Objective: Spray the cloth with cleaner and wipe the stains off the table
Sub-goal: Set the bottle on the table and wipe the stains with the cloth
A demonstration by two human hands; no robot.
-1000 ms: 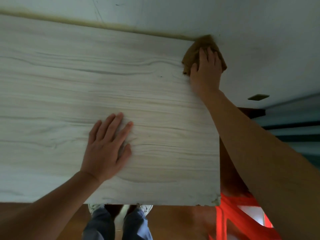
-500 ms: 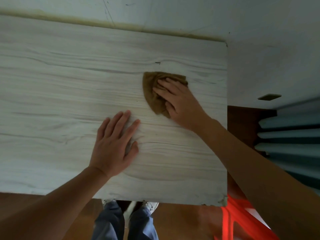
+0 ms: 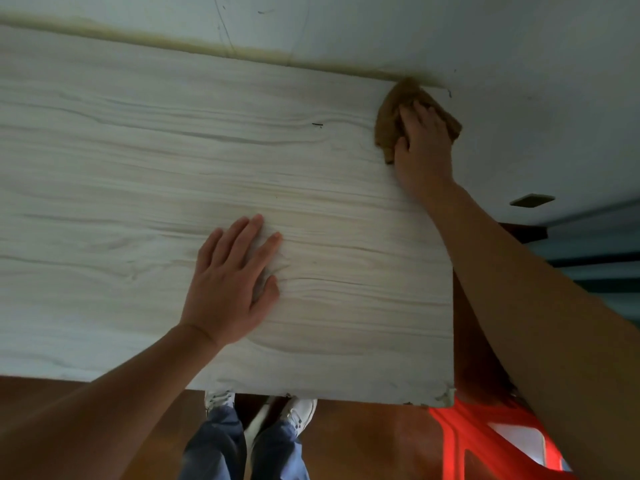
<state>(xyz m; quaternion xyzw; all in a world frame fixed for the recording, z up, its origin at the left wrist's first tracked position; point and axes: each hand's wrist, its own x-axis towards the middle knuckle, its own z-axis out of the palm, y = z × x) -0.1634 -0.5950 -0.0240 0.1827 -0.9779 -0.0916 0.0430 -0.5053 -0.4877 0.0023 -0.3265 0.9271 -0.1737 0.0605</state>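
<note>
I seem to be in a plain, lived-in room, most likely a home. My table (image 3: 138,202), pale with a printed wood grain and a chipped near corner, stands against a painted wall (image 3: 450,36) marked with pen scribbles, with a yellowed strip (image 3: 242,51) along the joint. Below are a brown wooden floor (image 3: 363,441) and a red plastic stool (image 3: 460,441), with blue ribbed slats (image 3: 606,244) at the right.

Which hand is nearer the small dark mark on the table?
Right. The right hand, pressing the cloth at the far right corner, sits right of the mark; the left hand lies flat farther off, toward the person.
</note>
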